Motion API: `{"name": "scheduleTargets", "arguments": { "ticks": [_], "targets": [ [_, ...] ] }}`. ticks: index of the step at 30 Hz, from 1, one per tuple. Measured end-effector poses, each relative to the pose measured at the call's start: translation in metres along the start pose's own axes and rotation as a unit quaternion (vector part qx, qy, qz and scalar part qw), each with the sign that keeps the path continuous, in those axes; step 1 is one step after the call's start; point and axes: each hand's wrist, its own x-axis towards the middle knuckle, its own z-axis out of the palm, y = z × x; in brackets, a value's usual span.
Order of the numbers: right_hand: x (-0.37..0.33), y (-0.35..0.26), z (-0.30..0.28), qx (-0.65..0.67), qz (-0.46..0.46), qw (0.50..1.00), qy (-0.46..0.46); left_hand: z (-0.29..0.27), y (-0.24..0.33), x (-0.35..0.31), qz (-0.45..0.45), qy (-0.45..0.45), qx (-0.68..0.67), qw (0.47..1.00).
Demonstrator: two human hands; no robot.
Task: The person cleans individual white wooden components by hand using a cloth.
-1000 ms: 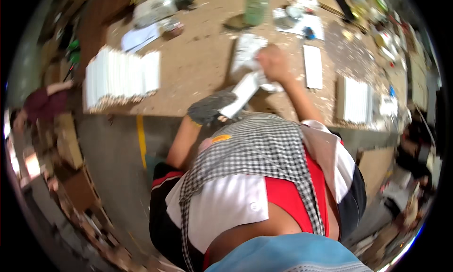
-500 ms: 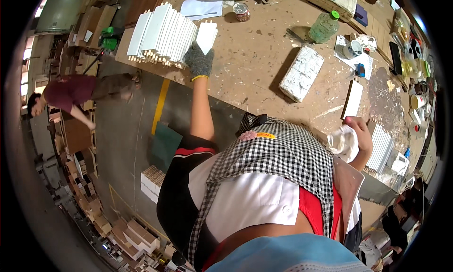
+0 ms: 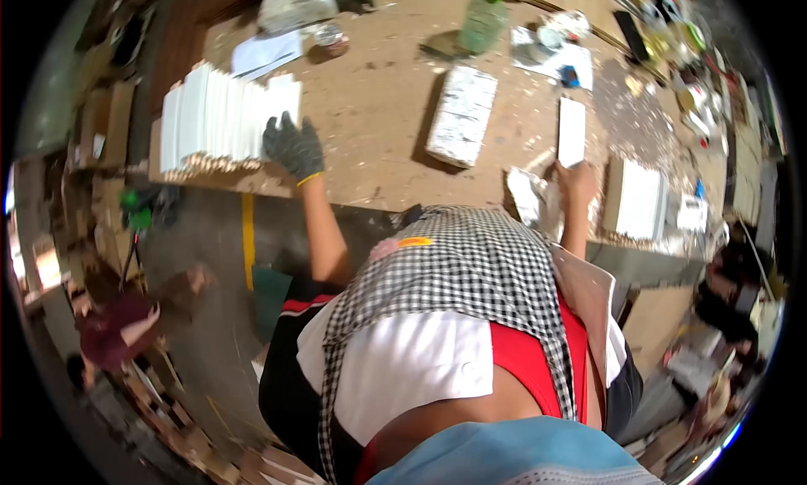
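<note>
My left hand (image 3: 294, 149), in a grey knit glove with a yellow cuff, has its fingers spread at the right end of a stack of white slats (image 3: 214, 119). The slats stand side by side, their brownish ends toward me. My bare right hand (image 3: 577, 184) has its fingers closed at the near end of a single white slat (image 3: 572, 130) lying on the workbench. Against that hand's left side is a crumpled white cloth (image 3: 528, 195); whether the palm also grips it is hidden.
A paint-smeared white block (image 3: 462, 115) lies mid-bench (image 3: 370, 132). Behind are a green bottle (image 3: 482, 27), a jar (image 3: 331, 39) and paper sheets (image 3: 267, 55). Another slat stack (image 3: 635, 199) is right of my right hand. A blurred person (image 3: 118, 329) is at the left.
The view has shifted, carrying the bench leftward in the picture. My left fingers have spread off the slat they touched, now lined up closer to the stack. My right hand has straightened toward the single slat.
</note>
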Motion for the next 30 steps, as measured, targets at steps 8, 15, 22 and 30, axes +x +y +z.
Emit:
{"name": "scheduleTargets", "arguments": {
  "ticks": [8, 15, 22, 30],
  "targets": [
    [-0.024, -0.072, -0.071, 0.439, -0.072, 0.865, -0.231, -0.054, 0.096, -0.033, 0.122, 0.033, -0.240, 0.962],
    [-0.057, -0.178, -0.030, 0.266, -0.194, 0.939, -0.095, -0.057, 0.164, -0.072, 0.126, -0.153, -0.503, 0.841],
    [-0.056, -0.143, -0.057, 0.311, -0.220, 0.890, -0.250, -0.071, 0.217, -0.083, 0.053, -0.313, -0.451, 0.834],
    [-0.021, -0.015, -0.109, 0.643, -0.104, 0.702, -0.287, -0.040, 0.240, -0.084, 0.116, -0.217, -0.446, 0.861]
  ]
}}
